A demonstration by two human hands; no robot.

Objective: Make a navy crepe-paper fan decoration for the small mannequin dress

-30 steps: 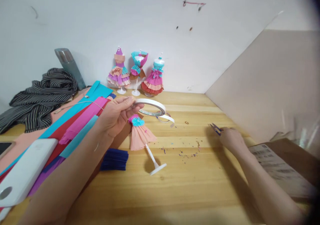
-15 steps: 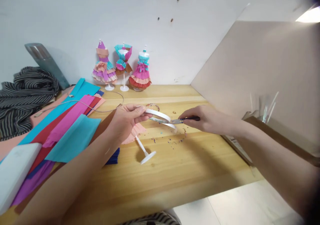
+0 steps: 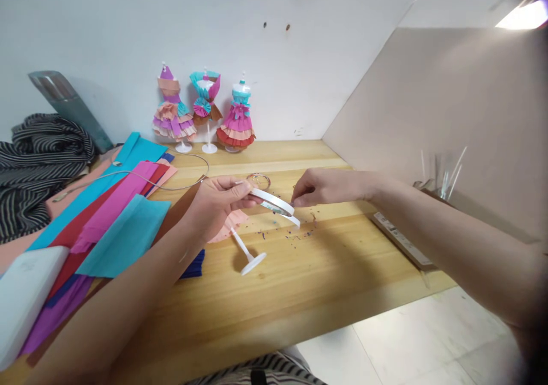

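Tape roll | left hand pinches rim, likely so loose strip hangs free | right hand near roll's opposite edge, fingers curled, can't tell what's held

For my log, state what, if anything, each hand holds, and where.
Left hand: the white tape roll, by its left edge. Right hand: cannot be told.

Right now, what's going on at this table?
A person's left hand holds a roll of white tape above the wooden table, its loose end hanging. The right hand is curled close beside the roll; whether it holds something is hard to tell. A white stand with a peach paper skirt lies tipped over. Three paper-dressed stands are upright near the wall.
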